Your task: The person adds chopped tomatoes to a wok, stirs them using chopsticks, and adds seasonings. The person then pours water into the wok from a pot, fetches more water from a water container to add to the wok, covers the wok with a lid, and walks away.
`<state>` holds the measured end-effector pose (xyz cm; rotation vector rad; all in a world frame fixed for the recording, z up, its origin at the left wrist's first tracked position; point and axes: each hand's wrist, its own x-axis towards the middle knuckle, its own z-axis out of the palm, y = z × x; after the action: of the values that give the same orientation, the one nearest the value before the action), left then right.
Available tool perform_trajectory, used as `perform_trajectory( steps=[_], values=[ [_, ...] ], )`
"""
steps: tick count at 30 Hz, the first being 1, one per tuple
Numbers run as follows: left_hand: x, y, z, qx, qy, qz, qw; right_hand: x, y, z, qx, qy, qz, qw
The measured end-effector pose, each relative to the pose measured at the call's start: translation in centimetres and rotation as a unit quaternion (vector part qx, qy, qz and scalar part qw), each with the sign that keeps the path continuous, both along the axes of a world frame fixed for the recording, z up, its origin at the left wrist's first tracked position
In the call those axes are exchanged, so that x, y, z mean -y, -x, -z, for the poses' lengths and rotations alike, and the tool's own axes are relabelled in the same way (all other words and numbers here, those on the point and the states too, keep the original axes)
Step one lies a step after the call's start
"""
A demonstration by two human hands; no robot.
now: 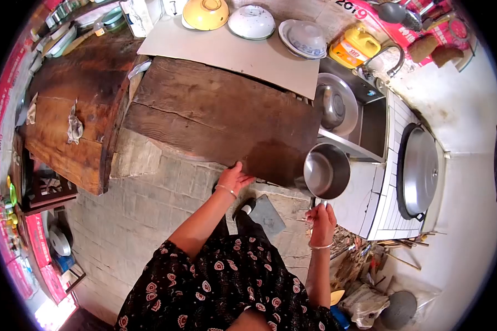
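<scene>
My right hand (321,218) is closed around the short handle of a deep, round metal saucepan (327,172). Its open top faces me, and I see nothing in it but shine on the bottom. The pan is at the right front corner of a dark wooden board (221,118); whether it touches the wood I cannot tell. At the board's front edge is my left hand (236,180), fingers stretched out and holding nothing. The wood looks darker, perhaps wet, toward the right.
Behind the pan, a metal basin (350,107) with a bowl in it sits in the sink (370,132). A lidded wok (419,172) is on the tiled stove to the right. Bowls (251,23) and a yellow jug (355,47) line the back. Firewood (350,251) lies below right.
</scene>
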<state>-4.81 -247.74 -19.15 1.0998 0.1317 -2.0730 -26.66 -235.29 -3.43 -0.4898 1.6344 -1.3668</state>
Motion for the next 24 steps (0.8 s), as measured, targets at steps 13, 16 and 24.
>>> perform_trajectory(
  steps=[13,16,24],
  values=[
    [-7.5,-10.6,-4.4,0.210,0.009,-0.001,0.978,17.3,1.9,1.4,-0.350,0.052,-0.235,0.905],
    [-7.7,-10.5,-4.5,0.240,0.002,-0.017,0.971,21.2,0.3,2.5,-0.478,0.055,-0.290,0.827],
    [-7.3,-10.1,-5.8,0.270,-0.002,-0.018,0.963,27.4,-3.6,5.2,-0.565,-0.014,-0.335,0.754]
  ],
)
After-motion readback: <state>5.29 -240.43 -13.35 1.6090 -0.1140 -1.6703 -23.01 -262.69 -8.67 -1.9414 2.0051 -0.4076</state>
